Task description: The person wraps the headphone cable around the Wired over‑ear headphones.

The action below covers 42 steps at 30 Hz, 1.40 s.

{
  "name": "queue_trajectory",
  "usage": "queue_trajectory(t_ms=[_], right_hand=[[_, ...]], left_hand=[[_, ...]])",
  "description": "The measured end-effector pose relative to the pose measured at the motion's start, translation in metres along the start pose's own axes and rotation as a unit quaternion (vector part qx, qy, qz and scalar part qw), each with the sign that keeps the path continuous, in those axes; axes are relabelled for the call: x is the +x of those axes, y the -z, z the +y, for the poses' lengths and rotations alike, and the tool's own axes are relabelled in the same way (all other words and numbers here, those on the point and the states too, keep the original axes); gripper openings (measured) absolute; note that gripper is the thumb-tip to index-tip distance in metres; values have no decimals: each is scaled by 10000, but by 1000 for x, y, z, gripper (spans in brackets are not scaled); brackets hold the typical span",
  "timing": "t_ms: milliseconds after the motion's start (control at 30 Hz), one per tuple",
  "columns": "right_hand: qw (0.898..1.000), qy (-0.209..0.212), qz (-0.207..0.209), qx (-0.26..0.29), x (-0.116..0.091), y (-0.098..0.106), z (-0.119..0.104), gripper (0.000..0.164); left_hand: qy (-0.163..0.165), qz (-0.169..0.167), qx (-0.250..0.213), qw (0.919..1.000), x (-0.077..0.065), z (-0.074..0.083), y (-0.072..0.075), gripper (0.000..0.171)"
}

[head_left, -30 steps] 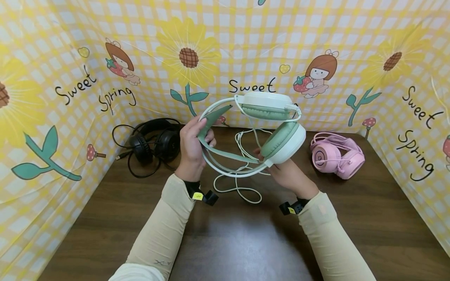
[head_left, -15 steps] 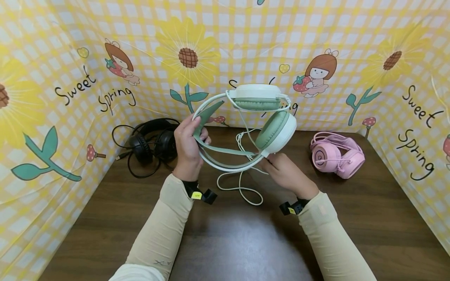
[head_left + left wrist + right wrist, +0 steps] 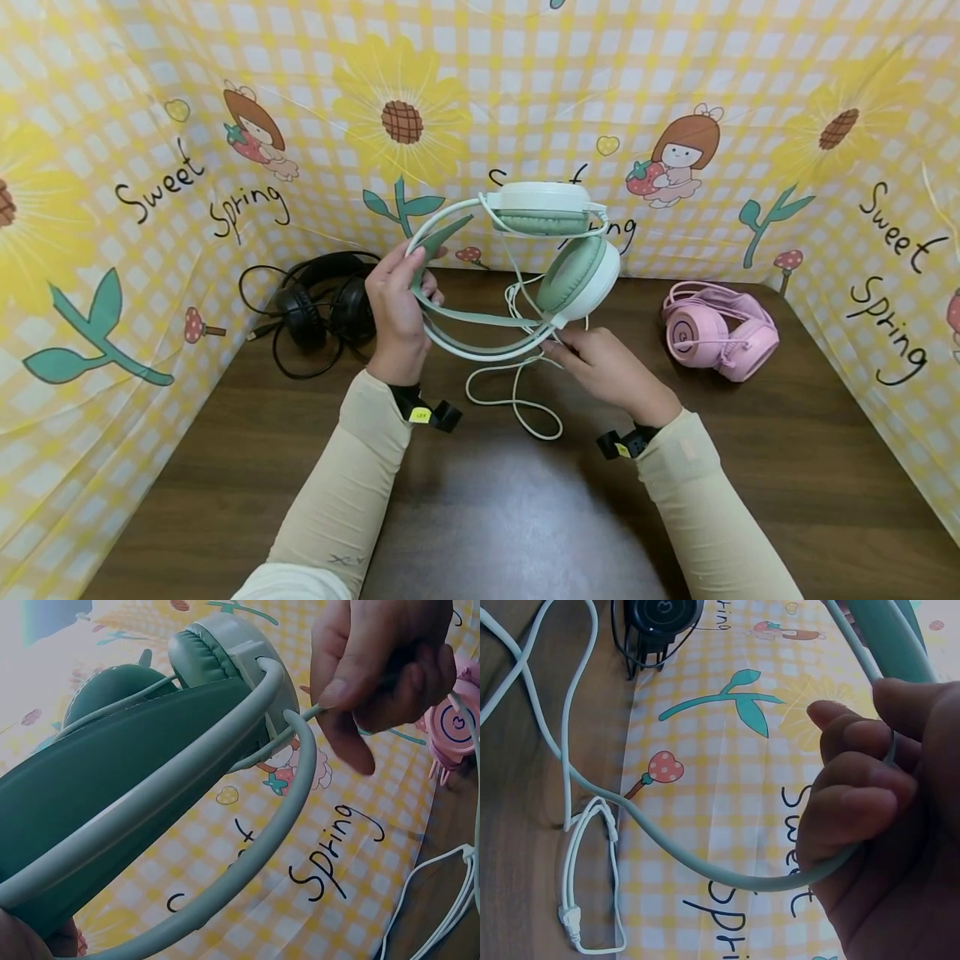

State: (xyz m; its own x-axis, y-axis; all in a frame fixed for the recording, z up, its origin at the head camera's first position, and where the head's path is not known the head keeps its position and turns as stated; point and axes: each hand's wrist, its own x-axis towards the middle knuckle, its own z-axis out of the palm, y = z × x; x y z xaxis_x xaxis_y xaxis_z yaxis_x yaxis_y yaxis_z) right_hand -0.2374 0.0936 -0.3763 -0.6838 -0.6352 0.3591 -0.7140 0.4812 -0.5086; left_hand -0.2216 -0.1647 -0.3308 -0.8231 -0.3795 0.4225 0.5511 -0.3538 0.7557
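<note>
While our left hand (image 3: 397,300) grips the green-and-white headset (image 3: 577,279): we hold it by the headband (image 3: 480,354), above the tabletop (image 3: 495,517) near its back edge, probably so both ear cups hang free.
Right hand (image 3: 611,371): our fingers pinch the cable (image 3: 517,402) just beside the lower ear cup, perhaps to control its slack.
Cable loops: resting mid-tabletop, towards the back edge.
Black headset (image 3: 303,317): near the back left corner.
Pink headset (image 3: 697,333): near the back right corner, seemingly parted to give our arms room.
</note>
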Motion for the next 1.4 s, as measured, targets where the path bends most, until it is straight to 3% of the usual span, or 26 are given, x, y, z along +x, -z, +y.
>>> queue_trajectory(t_ms=[300, 667, 1000, 1400], right_hand=[[9990, -124, -249, -341, 0, 1, -3, 24], [9981, -54, -236, -560, -2, 6, -9, 24], [9972, -25, -169, -724, -4, 11, -17, 21], [9966, -29, -6, -823, -7, 20, -25, 17]], left_hand=[[-12, 198, 183, 9996, 3, 3, 3, 27], [-353, 406, 411, 9977, 5, 4, 5, 19], [-439, 749, 811, 9929, 7, 4, 5, 19], [-936, 1137, 1743, 9736, 8, 6, 5, 14]])
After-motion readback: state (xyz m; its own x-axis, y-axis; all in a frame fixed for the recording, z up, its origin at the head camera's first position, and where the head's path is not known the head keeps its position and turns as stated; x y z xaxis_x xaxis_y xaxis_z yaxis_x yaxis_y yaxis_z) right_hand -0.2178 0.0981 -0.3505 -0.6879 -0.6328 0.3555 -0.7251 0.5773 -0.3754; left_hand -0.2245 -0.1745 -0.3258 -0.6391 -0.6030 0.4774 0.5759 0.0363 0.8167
